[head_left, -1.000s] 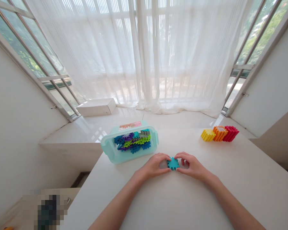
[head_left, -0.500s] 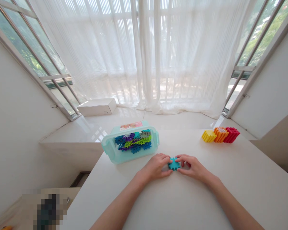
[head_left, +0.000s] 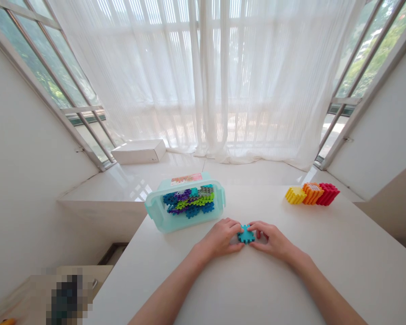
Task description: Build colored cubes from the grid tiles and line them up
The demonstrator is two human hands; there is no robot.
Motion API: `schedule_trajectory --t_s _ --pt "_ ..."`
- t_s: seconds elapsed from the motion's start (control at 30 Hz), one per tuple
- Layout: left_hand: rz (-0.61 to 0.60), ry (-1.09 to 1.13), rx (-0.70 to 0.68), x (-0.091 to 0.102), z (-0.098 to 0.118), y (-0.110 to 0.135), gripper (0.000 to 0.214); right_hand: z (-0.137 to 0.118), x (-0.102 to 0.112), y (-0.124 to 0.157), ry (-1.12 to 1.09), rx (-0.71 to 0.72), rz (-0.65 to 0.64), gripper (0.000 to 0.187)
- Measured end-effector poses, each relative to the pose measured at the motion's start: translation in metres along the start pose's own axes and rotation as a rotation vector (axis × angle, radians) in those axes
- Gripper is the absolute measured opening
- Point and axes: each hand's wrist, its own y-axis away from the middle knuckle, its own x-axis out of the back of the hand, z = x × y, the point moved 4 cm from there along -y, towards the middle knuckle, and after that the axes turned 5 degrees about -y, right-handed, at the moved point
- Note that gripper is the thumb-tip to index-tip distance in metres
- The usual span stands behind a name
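Note:
Between my two hands, on the white table [head_left: 274,280], is a turquoise interlocking block [head_left: 246,234] with notched edges. My left hand [head_left: 225,237] grips its left side with thumb and fingers. From the right, my right hand [head_left: 269,237] holds the opposite side, fingertips at its upper and lower corners. Whether it is one piece or several stacked cannot be told. To the left, a mint plastic bin [head_left: 176,224] lies with its opening toward me, holding blue, purple, lime and grey blocks [head_left: 191,203].
Stacks of yellow blocks [head_left: 295,195], orange blocks [head_left: 312,193] and red blocks [head_left: 328,193] stand side by side at the table's back right. A white box [head_left: 138,151] sits on the ledge by the curtain [head_left: 209,90]. The table's left edge drops off beside the bin.
The view has shifted very slightly. Both hands keep hold of the turquoise block in nearly the same place.

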Motion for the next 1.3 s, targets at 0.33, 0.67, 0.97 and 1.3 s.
schedule_trajectory --t_s 0.33,0.67,0.97,1.3 --pt "-0.028 0.025 0.032 0.003 0.002 0.000 0.033 -0.004 0.000 0.000 0.077 0.007 -0.020 0.035" --pt "0.439 -0.215 0.184 0.052 -0.032 0.015 0.010 -0.008 0.015 0.004 0.042 -0.042 0.130 0.053" --pt "0.740 -0.619 0.629 0.100 -0.089 0.055 0.021 -0.001 0.011 0.001 0.116 -0.012 0.133 0.033" --pt "0.493 -0.749 0.705 0.085 -0.091 0.051 0.038 -0.003 0.011 0.002 0.142 0.010 0.153 0.028"
